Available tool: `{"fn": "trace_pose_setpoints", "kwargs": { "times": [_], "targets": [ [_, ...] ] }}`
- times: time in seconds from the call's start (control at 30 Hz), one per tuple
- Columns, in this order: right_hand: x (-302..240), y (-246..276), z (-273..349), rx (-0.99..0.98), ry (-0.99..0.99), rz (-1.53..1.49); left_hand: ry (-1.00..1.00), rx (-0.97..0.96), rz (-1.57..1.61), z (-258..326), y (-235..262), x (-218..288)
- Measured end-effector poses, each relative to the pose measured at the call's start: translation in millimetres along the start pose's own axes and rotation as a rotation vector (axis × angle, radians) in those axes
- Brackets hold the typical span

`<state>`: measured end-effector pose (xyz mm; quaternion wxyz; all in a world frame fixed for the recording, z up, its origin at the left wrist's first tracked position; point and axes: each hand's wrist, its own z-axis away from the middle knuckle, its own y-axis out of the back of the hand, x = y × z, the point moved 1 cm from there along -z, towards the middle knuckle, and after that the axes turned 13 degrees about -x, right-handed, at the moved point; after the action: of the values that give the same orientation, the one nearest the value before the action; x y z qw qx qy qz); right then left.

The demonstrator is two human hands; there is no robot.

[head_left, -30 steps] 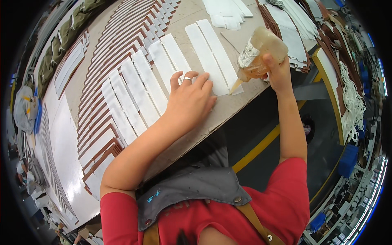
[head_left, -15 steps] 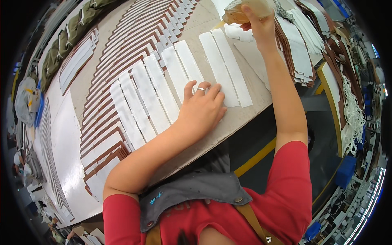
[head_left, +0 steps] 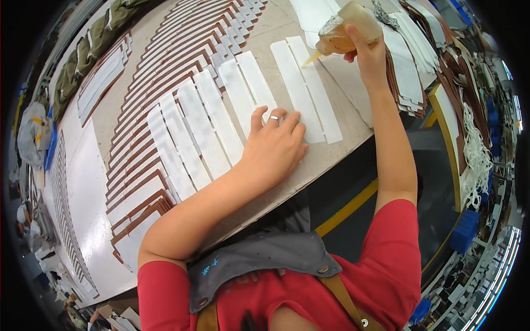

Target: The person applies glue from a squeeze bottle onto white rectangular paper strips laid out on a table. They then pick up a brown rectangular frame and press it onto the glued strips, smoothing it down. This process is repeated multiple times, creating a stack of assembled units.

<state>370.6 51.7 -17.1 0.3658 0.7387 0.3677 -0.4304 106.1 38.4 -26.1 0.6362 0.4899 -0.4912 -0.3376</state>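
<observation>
My left hand (head_left: 274,144) lies flat, fingers spread, on the near ends of white strips (head_left: 249,88) laid on a cardboard-covered table (head_left: 331,154). A ring is on one finger. My right hand (head_left: 369,51) is raised over the far right of the table and grips a soft amber glue bottle (head_left: 346,28). Its nozzle points down-left to the top of a pair of long white strips (head_left: 306,88). More white strips (head_left: 187,138) lie side by side to the left of my left hand.
Rows of overlapping brown and white strips (head_left: 165,66) fan across the table's left and far side. Stacks of brown and white pieces (head_left: 408,77) sit at the right edge. A white sheet (head_left: 83,182) covers the left. A yellow floor line (head_left: 348,207) runs below the table.
My right hand has swung the glue bottle from near the table's front edge to the far side, then back a little toward the top of the strip pair. My left hand stays pressed down.
</observation>
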Motion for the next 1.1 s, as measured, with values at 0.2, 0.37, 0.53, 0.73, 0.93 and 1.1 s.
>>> {"fn": "trace_pose_setpoints", "kwargs": {
  "times": [0.2,0.37,0.53,0.73,0.93,1.1],
  "targets": [
    [-16,10,42,-0.029,-0.034,-0.007,-0.006,0.041,-0.019,0,-1,2],
    [-35,17,78,-0.050,-0.053,-0.007,0.012,0.025,-0.049,0,-1,3],
    [-51,25,111,-0.097,0.100,0.005,0.014,0.019,-0.076,-1,-1,4],
    [-61,28,144,-0.105,0.210,0.157,0.019,0.006,-0.087,-2,-1,4],
    [-59,37,159,-0.026,0.244,0.241,0.021,-0.004,-0.092,-1,0,4],
    [-56,48,139,0.114,0.266,0.132,0.017,-0.015,-0.074,-1,2,5]
  ]
}}
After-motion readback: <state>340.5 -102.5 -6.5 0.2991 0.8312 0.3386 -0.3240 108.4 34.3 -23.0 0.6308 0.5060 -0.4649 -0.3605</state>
